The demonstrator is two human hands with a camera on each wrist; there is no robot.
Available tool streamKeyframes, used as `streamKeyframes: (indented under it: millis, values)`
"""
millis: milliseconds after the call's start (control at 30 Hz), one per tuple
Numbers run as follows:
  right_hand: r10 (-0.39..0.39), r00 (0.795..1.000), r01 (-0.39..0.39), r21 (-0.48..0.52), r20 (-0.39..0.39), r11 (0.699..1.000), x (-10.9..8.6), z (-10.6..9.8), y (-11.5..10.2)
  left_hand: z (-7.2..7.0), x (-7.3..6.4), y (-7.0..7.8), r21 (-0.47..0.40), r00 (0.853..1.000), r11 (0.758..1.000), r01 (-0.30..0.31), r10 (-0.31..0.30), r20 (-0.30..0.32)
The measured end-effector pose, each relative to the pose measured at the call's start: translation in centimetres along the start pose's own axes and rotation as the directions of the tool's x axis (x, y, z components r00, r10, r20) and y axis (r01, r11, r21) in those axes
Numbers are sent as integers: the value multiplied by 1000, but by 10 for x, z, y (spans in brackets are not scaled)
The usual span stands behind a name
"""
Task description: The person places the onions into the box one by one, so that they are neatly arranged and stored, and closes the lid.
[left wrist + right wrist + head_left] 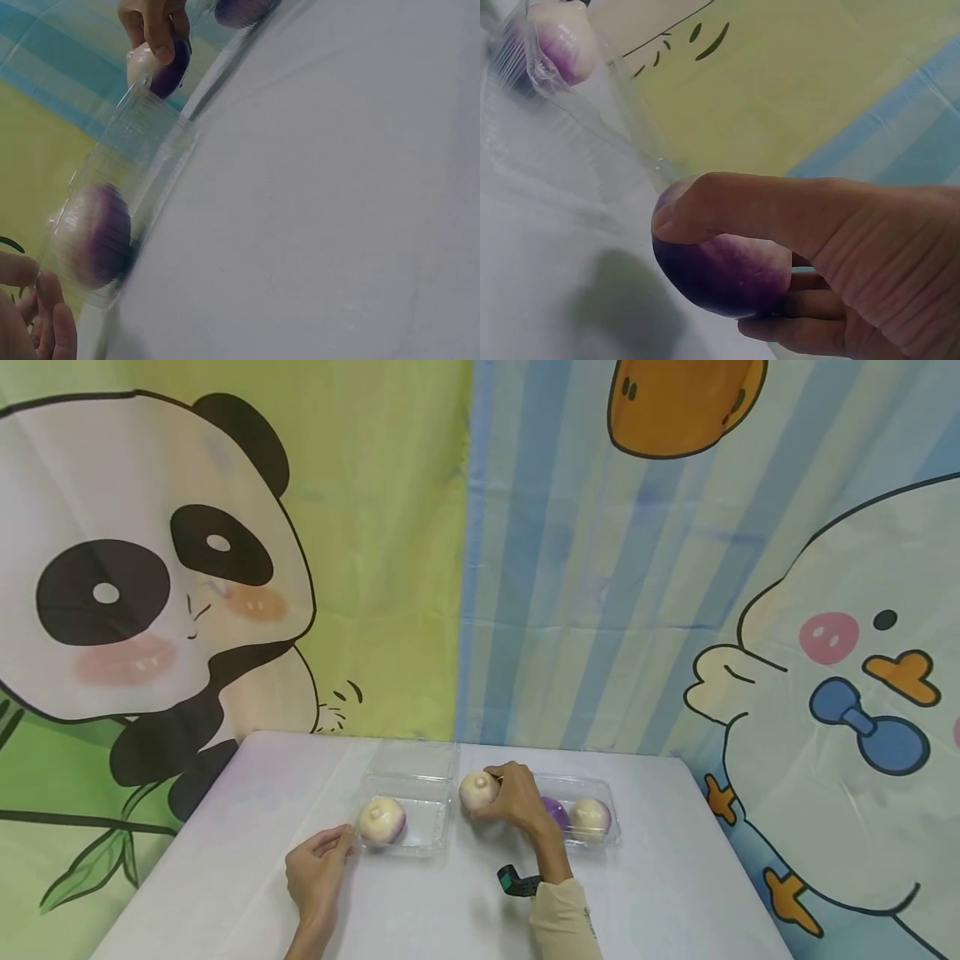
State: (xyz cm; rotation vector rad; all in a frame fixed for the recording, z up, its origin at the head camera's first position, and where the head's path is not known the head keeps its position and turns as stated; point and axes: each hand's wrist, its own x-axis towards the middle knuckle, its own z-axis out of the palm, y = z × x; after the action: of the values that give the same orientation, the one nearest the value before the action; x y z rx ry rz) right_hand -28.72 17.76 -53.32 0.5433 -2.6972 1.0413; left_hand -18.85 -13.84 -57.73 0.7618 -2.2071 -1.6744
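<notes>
My right hand point(513, 797) grips a round white-and-purple turnip point(478, 791) with a small nub on its white end. It is held up between two clear plastic boxes; the right wrist view shows my thumb across its purple side and a shadow on the table. The left plastic box point(423, 839) has its lid folded back and holds one turnip point(382, 820) at its left side. At that box's left edge, my left hand point(318, 864) pinches the rim with thumb and fingertips. Part of the left hand is cut off in the left wrist view.
The right clear box point(615, 818) holds a turnip point(590, 818) with its white end up and a purple one point(555, 812), partly behind my right forearm. A dark strap device point(517, 882) sits at my right wrist. Printed curtains point(555, 568) hang behind the white table point(420, 910).
</notes>
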Motion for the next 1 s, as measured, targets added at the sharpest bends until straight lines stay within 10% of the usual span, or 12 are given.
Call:
streamKeyframes:
  millis: [1000]
  values:
    - [-9, 993, 3, 50, 114, 999, 0, -13, -11, -2, -2, -1, -8, 999, 999, -35, 35, 1]
